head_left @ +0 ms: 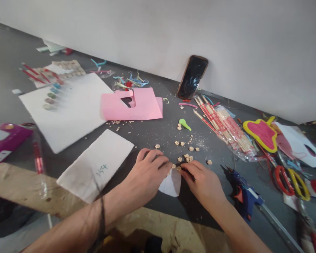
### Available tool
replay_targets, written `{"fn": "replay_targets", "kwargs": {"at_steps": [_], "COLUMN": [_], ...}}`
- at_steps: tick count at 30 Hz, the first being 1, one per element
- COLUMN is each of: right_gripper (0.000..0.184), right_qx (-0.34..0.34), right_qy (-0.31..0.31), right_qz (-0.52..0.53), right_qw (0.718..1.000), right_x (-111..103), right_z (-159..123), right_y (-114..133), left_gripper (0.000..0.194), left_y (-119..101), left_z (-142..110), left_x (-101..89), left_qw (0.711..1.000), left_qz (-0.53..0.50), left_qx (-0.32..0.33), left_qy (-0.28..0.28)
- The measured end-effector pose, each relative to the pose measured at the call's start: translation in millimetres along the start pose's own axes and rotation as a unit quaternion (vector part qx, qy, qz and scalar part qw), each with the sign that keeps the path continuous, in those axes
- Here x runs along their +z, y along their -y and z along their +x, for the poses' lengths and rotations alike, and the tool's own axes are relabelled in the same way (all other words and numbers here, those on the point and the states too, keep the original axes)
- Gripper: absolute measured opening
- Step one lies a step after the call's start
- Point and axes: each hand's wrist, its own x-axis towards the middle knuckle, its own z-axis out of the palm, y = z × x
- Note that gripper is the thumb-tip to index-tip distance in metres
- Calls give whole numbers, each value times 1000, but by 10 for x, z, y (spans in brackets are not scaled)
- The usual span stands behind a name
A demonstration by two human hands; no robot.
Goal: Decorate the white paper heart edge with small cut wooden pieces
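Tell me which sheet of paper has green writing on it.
The white sheet beside the left hand: it bears green handwriting, while the larger white sheet and the pink sheet show none.

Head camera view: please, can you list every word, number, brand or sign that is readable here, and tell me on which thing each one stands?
"154", handwritten in green, last digit unsure, on the white paper sheet.
Magenta box at the left edge: white labels, too blurred to read.
Paper wrappers of the wooden chopsticks: red markings, too small to read.
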Motion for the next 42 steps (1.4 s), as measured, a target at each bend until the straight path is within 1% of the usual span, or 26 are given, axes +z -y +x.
{"fn": "replay_targets", "kwargs": {"at_steps": [10,19,22,26,30,31,33,35,37,39,40,42], "right_gripper": [19,17,15,16,21,22,26,29,31,35,36,40], "right_qx": [1,-7,-6,12,36,50,106,195,277,324,334,349], "right_qy": [16,17,-2,-49,-91,-111,-161,-208,-220,-186,-171,-169], "right_qz": [15,6,3,-18,-51,-62,-97,-150,-192,-182,-171,-157], "right_qw": [1000,1000,1000,999,994,991,977,947,915,910,911,908], "right_x": [6,12,-33,-138,-335,-417,-617,-828,-980,-1015,-982,-840], "right_z": [36,56,49,69,52,16,-114,-329,-613,-928,-1083,-1356], "right_y": [0,2,-25,-107,-245,-293,-403,-519,-616,-674,-684,-665], "left_gripper": [37,40,39,36,33,32,31,30,29,28,28,26], "left_y": [10,23,18,17,27,31,38,41,38,28,21,8], "left_z": [-15,-21,-21,-22,-24,-26,-32,-40,-45,-46,-45,-39], "left_x": [26,61,60,55,72,77,83,83,75,65,63,67], "left_qw": [999,999,999,999,999,999,999,998,997,997,996,995], "left_qz": [15,18,17,21,13,7,-5,-16,-22,-27,-30,-37], "left_qx": [38,42,40,44,43,42,43,46,50,53,56,59], "left_qy": [12,9,7,6,-15,-22,-33,-46,-53,-56,-58,-72]}}
